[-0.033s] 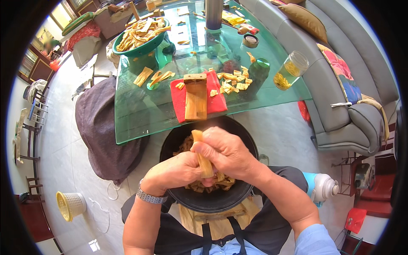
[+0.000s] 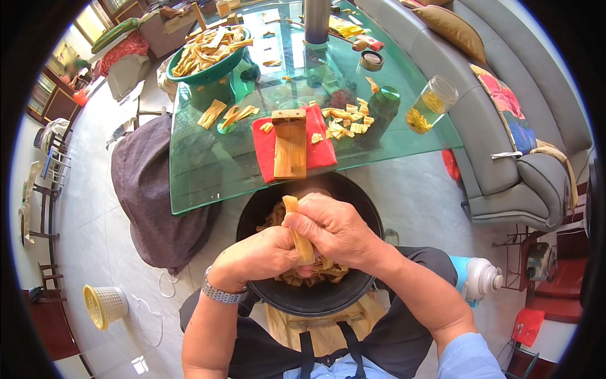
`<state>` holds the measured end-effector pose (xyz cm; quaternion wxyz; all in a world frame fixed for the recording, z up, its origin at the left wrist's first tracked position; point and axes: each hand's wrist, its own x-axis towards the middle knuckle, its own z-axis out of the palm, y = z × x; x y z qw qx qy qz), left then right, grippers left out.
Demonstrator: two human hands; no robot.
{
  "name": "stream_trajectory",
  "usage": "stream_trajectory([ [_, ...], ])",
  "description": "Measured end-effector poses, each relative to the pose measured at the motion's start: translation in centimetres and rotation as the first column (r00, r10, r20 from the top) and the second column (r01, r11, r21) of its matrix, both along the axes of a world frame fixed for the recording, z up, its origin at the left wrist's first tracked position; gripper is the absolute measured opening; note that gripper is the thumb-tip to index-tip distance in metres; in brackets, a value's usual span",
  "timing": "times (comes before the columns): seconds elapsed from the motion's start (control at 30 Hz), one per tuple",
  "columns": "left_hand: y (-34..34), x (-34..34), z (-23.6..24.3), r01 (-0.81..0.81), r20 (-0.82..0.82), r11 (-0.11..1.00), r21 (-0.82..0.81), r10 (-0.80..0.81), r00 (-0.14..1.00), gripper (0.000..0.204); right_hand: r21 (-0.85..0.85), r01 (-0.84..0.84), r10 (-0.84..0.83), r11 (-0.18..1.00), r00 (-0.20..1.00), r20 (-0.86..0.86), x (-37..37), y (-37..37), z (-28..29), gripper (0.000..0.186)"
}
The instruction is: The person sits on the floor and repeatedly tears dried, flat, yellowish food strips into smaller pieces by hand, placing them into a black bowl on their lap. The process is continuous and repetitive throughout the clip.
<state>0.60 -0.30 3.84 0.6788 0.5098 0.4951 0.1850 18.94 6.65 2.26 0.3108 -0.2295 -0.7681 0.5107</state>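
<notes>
A wooden block (image 2: 290, 148) obstructs beyond the black basin (image 2: 315, 304); leftward, above the glass table (image 2: 197, 174), is room.

Noted at right: grey sofa (image 2: 410, 47), bearing brown cushion (image 2: 453, 31) and multicoloured cloth (image 2: 505, 104). Lower right: spotted blue-and-white bottle (image 2: 480, 279); farther out, red chair (image 2: 558, 294). Logged at lower left: cream basket (image 2: 112, 306) on pale tiled floor (image 2: 104, 243); beyond, dark cloth (image 2: 163, 189) draped in folds.
</notes>
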Motion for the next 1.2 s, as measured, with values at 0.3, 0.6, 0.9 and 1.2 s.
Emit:
stream_trajectory([
  [0.3,-0.7,-0.3,0.1,-0.219,-0.185,0.929,0.297,0.281,0.942,0.013,-0.319,0.032,0.058,0.947,0.961,0.271,1.2,0.9,-1.7,0.042],
  [0.6,-0.8,-0.4,-2.8,-0.25,-0.06,0.675,0.694,0.4,0.915,0.021,-0.964,-0.045,0.287,0.26,0.957,0.033,0.8,2.1,-2.3,0.037],
  [0.9,-0.5,-1.0,-3.2,-0.481,0.107,0.807,0.342,0.475,0.873,0.023,-0.78,-0.016,0.28,0.625,0.938,0.206,0.3,2.0,-0.6,0.039],
  [1.2,0.1,-0.8,-3.0,-0.704,0.285,0.702,0.112,0.656,0.699,0.02,-0.783,-0.073,0.068,0.618,0.997,-0.039,1.1,2.1,-0.8,0.03],
])
